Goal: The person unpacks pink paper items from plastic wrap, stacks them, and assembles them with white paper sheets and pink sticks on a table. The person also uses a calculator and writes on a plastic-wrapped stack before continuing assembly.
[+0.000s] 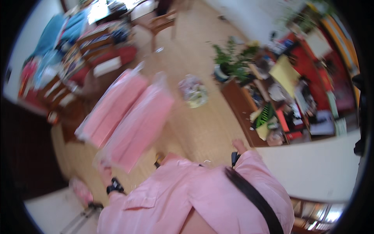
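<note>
Two long pink bundles in clear plastic, the left one (pixel 113 107) and the right one (pixel 142 123), lie side by side at a slant on my left. My left hand (pixel 105 170), with a black band at the wrist, is closed at the near end of the right bundle's plastic wrap. Blur hides how its fingers are placed. On the other side, my right hand (pixel 239 146) hangs low near the brown shelf unit, apart from the bundles. Its fingers are small and smeared, and I see nothing held in it.
A clear bag of mixed items (pixel 193 91) sits on the wooden floor. To the right stands a cluttered shelf unit (pixel 239 113) with a potted plant (pixel 230 60) beside it. A loaded wooden bench (pixel 93 45) and a wooden chair (pixel 161 23) are at the far left.
</note>
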`<state>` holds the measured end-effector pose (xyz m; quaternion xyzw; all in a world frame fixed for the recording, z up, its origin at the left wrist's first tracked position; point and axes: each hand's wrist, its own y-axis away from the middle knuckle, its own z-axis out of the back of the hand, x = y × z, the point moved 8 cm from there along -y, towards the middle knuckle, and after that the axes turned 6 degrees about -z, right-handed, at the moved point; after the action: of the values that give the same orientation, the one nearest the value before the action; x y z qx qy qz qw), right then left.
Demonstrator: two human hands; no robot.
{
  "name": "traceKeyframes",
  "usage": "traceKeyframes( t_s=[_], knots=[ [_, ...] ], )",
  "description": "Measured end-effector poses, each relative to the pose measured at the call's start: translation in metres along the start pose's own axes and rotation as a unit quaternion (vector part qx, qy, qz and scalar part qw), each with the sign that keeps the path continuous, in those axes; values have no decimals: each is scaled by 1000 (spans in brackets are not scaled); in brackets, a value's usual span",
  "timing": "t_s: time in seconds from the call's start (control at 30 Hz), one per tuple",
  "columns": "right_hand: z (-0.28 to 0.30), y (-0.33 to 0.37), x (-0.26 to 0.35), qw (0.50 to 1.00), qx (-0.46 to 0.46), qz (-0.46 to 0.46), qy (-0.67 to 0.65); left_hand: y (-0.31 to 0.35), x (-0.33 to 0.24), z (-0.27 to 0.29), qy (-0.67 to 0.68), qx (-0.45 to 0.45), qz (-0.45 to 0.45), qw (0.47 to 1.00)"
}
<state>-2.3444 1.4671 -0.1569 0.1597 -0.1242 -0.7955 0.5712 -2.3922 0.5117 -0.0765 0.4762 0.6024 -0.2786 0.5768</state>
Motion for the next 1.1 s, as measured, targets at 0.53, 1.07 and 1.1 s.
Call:
traceKeyframes(
  t_s=[0.53,1.07,1.1],
  knots=[
    [-205,354,-305,620,45,-489,-612,45,75,-482,-577,-324,-103,742],
    [316,91,-504,788,-426,-241,-373,145,252,-908,-428,361,131,818],
    [341,69,-513,785,-449,-204,-375,138,257,-926,-434,342,148,821]
  ],
)
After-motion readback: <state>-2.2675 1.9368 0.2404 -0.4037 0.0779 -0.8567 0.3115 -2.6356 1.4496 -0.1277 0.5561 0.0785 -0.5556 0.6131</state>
